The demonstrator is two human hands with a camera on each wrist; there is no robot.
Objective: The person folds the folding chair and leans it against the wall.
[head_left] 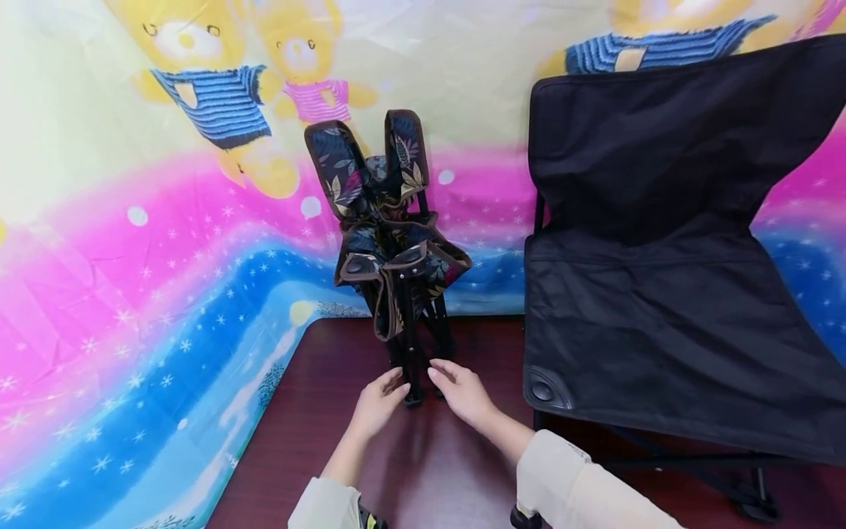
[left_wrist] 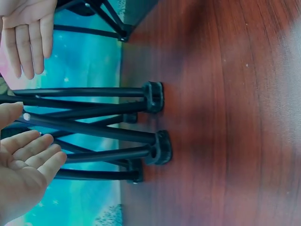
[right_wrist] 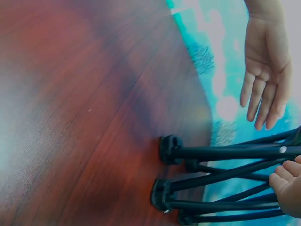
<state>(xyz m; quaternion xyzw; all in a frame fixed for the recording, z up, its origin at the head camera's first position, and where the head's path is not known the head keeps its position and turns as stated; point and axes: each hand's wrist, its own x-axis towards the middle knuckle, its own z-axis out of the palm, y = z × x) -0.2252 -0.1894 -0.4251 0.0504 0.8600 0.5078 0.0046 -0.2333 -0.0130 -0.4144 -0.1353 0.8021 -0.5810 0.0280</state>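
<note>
A folding chair (head_left: 383, 242) with dark leaf-print fabric and brown edging stands upright on the table, folded together, its black legs (left_wrist: 108, 127) bunched close. My left hand (head_left: 378, 402) is at the left of the lower legs, palm turned inward and fingers extended. On the other side, my right hand (head_left: 465, 393) faces it with its fingers loosely straight. Both hands are close beside the legs without gripping them. In the right wrist view the right fingers (right_wrist: 282, 181) overlap one leg tube, while the left hand (right_wrist: 268, 70) shows apart from the tubes.
An unfolded black fabric chair (head_left: 661, 316) stands to the right, beside my right forearm. Behind both chairs hangs a backdrop (head_left: 198, 308) printed with bears and snowflakes. The dark red wooden tabletop (head_left: 297, 426) has its left edge along this backdrop.
</note>
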